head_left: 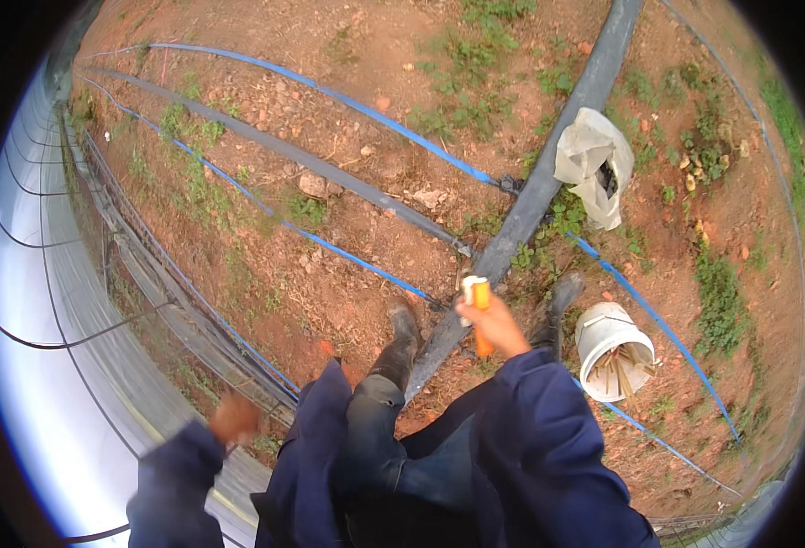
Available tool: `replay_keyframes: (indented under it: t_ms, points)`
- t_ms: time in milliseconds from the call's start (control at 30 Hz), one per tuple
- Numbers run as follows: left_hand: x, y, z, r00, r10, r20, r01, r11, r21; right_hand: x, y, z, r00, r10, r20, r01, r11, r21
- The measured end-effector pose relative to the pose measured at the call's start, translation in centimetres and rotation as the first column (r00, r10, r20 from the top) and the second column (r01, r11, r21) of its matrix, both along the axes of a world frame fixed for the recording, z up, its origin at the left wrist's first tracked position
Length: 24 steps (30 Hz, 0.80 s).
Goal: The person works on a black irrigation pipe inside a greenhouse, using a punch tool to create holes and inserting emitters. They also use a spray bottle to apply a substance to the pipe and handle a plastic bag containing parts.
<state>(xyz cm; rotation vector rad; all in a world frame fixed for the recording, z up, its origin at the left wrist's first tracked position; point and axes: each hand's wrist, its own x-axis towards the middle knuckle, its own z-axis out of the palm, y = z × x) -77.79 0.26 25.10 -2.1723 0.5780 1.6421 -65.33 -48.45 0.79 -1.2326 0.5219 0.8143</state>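
My right hand (498, 327) is closed around an orange and white handheld thing (482, 293); its exact kind I cannot make out. Orange shows both above and below my fingers. It is held over the thick dark pipe (541, 187) that crosses the ground between my boots, close to where a thinner grey hose (329, 172) meets the pipe. Off to the left, my left hand (236, 418) hangs away from the pipe, smeared by motion, so its fingers do not show clearly.
To the right stands a white bucket (594, 321) with sticks inside. Beyond it lies a pale sack (589, 142) beside the pipe. Blue hoses (366, 106) run over reddish soil with weeds and stones. A plastic-covered structure (64, 301) borders the left.
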Motion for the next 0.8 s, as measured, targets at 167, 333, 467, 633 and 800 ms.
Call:
replay_keyframes:
  t_ms: [167,333,467,633,800]
  points:
    - [22.2,-13.9,-21.5,0.809,0.588,0.001,-0.522,0.72,-0.458,4.1,-10.9,-7.2,0.998,0.022,0.054,-0.01,0.98,-0.2]
    - [27.3,-36.7,-33.1,-0.092,0.797,-0.597,-0.931,-0.282,-0.233,8.5,-19.9,-12.6,0.981,0.181,0.07,-0.131,0.881,-0.454]
    - [23.5,-48.6,-39.4,-0.642,0.378,-0.667,-0.633,-0.752,0.182,11.1,-24.0,-16.6,0.981,0.193,-0.001,-0.181,0.92,-0.346]
    - [20.3,-56.3,-45.7,-0.868,0.056,-0.494,-0.215,-0.938,0.271,12.7,-26.8,-18.8,0.958,0.276,-0.085,-0.287,0.936,-0.204]
    - [22.9,-60.5,-48.5,-0.788,-0.24,-0.567,0.078,-0.952,0.295,14.5,-27.4,-17.4,0.959,0.284,-0.006,-0.284,0.955,-0.091]
